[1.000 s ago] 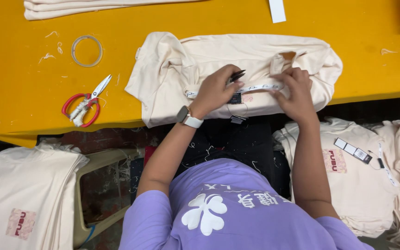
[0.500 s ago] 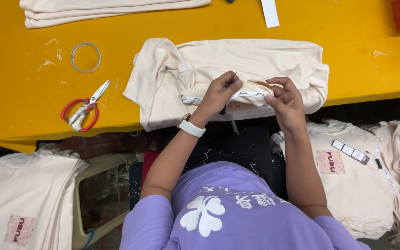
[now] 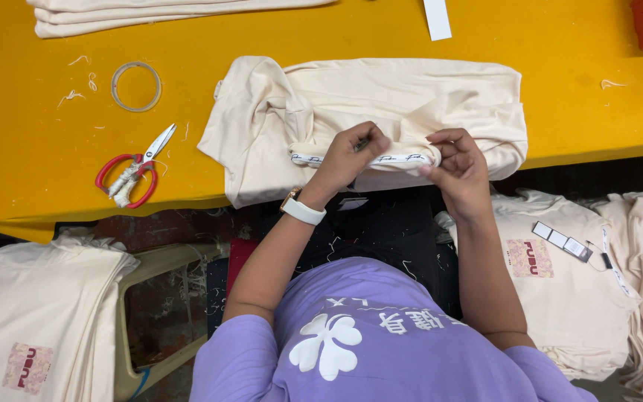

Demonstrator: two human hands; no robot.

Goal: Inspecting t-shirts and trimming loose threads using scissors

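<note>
Single head view, looking steeply down, close over yellow table edge and lap.

Yellow worktable, evenly lit; beige plastic stool below left; dark floor w/ thread scraps.

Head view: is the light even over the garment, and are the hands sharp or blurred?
Head view: even, soft light on the cream garment, no glare off the yellow table; left hand and right hand sharp, only faint shadow beneath them.

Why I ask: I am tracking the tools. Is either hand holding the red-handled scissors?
No, the scissors lie untouched on the yellow table, while the left hand and right hand pinch the cream garment.
</note>
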